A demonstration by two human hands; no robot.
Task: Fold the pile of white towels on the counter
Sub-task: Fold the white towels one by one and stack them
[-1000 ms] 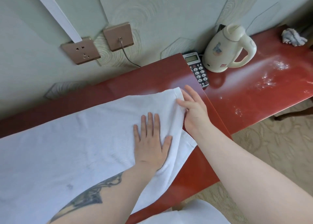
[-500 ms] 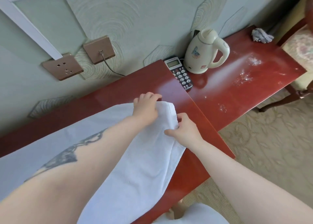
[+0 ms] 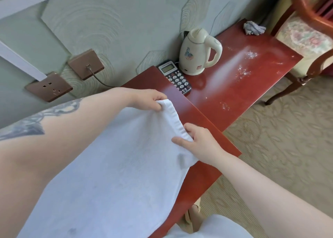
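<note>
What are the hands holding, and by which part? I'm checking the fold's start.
Both hands hold the towel by its short end: left hand at the far corner, right hand at the near corner.

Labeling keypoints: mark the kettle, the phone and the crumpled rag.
kettle (image 3: 193, 54), head view, front of the cream body.
phone (image 3: 175, 77), head view, on its keypad.
crumpled rag (image 3: 253, 28), head view, middle of the grey bundle.

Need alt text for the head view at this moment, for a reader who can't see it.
Both hands grip one end of a white towel over a red counter: the left hand holds the far corner, the right hand the near one. Behind stand a cream kettle and a keypad phone; a crumpled cloth lies at the far end.
</note>
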